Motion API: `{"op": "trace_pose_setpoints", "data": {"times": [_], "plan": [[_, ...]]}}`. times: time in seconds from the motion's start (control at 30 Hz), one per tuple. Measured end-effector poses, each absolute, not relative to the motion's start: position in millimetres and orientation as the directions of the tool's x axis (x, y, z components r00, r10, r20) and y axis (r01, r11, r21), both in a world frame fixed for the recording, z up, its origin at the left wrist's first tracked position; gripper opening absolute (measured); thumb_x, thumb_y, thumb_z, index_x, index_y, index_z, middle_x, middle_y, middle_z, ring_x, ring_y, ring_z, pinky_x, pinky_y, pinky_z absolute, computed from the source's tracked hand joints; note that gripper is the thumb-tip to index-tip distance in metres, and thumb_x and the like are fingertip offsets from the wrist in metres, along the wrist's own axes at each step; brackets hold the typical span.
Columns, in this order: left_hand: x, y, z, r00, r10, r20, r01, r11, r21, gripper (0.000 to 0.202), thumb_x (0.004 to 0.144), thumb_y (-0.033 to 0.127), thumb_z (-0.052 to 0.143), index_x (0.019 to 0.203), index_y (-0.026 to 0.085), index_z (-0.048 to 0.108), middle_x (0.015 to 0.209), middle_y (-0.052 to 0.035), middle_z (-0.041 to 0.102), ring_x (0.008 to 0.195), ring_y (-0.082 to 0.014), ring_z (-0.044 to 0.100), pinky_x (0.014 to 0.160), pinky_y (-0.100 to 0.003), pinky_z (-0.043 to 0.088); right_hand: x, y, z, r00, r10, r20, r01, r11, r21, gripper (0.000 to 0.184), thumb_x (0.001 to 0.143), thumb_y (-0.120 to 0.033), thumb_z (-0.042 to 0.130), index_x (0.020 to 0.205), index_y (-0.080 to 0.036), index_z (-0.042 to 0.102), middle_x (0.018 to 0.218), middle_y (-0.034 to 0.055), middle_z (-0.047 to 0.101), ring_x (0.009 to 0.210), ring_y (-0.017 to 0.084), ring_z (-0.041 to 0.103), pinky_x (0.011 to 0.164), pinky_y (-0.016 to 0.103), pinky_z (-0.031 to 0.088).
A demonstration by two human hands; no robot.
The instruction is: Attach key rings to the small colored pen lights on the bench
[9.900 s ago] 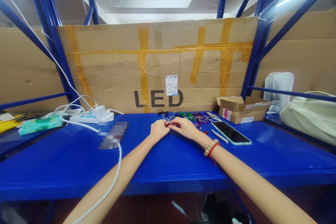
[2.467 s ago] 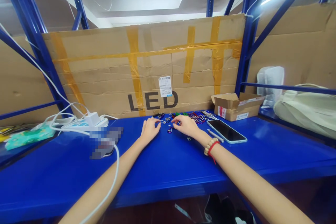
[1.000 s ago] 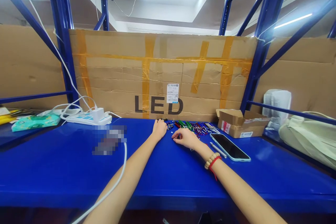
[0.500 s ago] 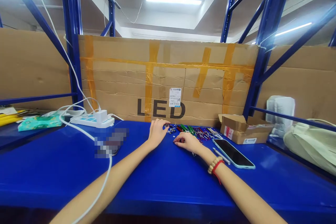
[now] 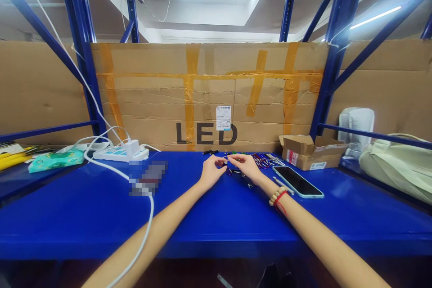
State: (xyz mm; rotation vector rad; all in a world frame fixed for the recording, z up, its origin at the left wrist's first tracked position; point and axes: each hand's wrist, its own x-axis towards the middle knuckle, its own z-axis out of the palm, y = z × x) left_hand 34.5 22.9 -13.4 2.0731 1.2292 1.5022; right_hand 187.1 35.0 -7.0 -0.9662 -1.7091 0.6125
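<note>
My left hand point(image 5: 212, 173) and my right hand point(image 5: 246, 166) meet over the blue table, fingertips nearly touching. Both are closed in a pinch around something small and dark, too small to name. Behind and beside my right hand lie coloured, shiny metal pieces point(image 5: 265, 161) in purple, red and silver, partly hidden by the hand. Beneath its fingers sits a small dark and silver piece point(image 5: 249, 185). A few black pieces point(image 5: 211, 152) rest beyond my left hand.
Right of my right wrist lie a phone point(image 5: 299, 182) and a pen point(image 5: 282, 185). An open cardboard box point(image 5: 310, 153) stands behind them. At left are a power strip point(image 5: 118, 153), a wipes packet point(image 5: 56, 160) and a white cable point(image 5: 150, 216) crossing my left forearm.
My left hand has come down and nearer from the back of the table. My right hand has turned and risen to meet it, fingertips together. The view has tilted down slightly.
</note>
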Motion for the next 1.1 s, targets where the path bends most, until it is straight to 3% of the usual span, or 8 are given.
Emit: {"op": "trace_pose_setpoints", "data": {"times": [0.23,0.53,0.67,0.8,0.93,1.1], "plan": [[35.7,20.4,-9.4,0.069,0.815,0.575,0.462,-0.537,0.706,0.02,0.061,0.007,0.067,0.08,0.013,0.069,0.081,-0.0049,0.071,0.067,-0.0126,0.063,0.068,-0.026,0.051,181.1,26.5,-1.6,-0.158,0.892,0.423,0.224,0.45,-0.865,0.039,0.065,-0.043,0.065,0.088,-0.011,0.07,0.086,0.0084,0.07,0.075,0.017,0.062,0.066,0.028,0.05],[36.6,21.1,-11.2,0.049,0.844,0.534,0.399,-0.507,0.764,0.018,0.062,0.008,0.067,0.079,0.013,0.069,0.079,-0.0052,0.071,0.065,-0.0124,0.063,0.067,-0.025,0.051,185.0,34.4,-6.6,-0.141,0.856,0.498,0.296,0.516,-0.804,0.033,0.062,-0.041,0.066,0.078,-0.012,0.07,0.084,0.009,0.07,0.076,0.019,0.064,0.073,0.031,0.05],[36.5,22.7,-12.8,0.037,0.856,0.516,0.377,-0.49,0.786,0.017,0.062,0.009,0.068,0.078,0.014,0.069,0.079,-0.0041,0.071,0.064,-0.0114,0.063,0.066,-0.025,0.052,184.1,34.2,-6.8,-0.169,0.841,0.515,0.342,0.54,-0.77,0.033,0.065,-0.041,0.064,0.079,-0.012,0.07,0.082,0.0085,0.07,0.068,0.017,0.062,0.065,0.028,0.049],[36.8,23.9,-13.5,0.01,0.876,0.482,0.353,-0.454,0.818,0.016,0.062,0.01,0.069,0.078,0.013,0.069,0.08,-0.0059,0.071,0.067,-0.0126,0.064,0.068,-0.025,0.052,183.2,31.5,-5.7,-0.183,0.803,0.567,0.447,0.582,-0.679,0.031,0.072,-0.04,0.058,0.082,-0.013,0.069,0.08,0.0074,0.069,0.056,0.012,0.054,0.055,0.025,0.045],[36.3,24.6,-14.1,-0.03,0.877,0.48,0.351,-0.44,0.826,0.013,0.063,0.012,0.068,0.076,0.014,0.069,0.076,-0.0047,0.071,0.069,-0.0136,0.064,0.068,-0.026,0.052,184.4,24.2,-2.0,-0.233,0.7,0.675,0.601,0.649,-0.466,0.025,0.077,-0.038,0.056,0.084,-0.017,0.068,0.081,0.0045,0.065,0.058,0.01,0.051,0.061,0.024,0.043],[36.3,23.1,-13.0,-0.033,0.885,0.465,0.381,-0.419,0.824,0.017,0.061,0.011,0.068,0.078,0.013,0.068,0.075,-0.0038,0.07,0.061,-0.0112,0.062,0.064,-0.025,0.051,187.4,15.8,4.6,-0.36,0.671,0.648,0.691,0.659,-0.297,0.019,0.08,-0.033,0.055,0.087,-0.02,0.068,0.087,0.0024,0.06,0.059,0.008,0.05,0.058,0.021,0.039]]}}
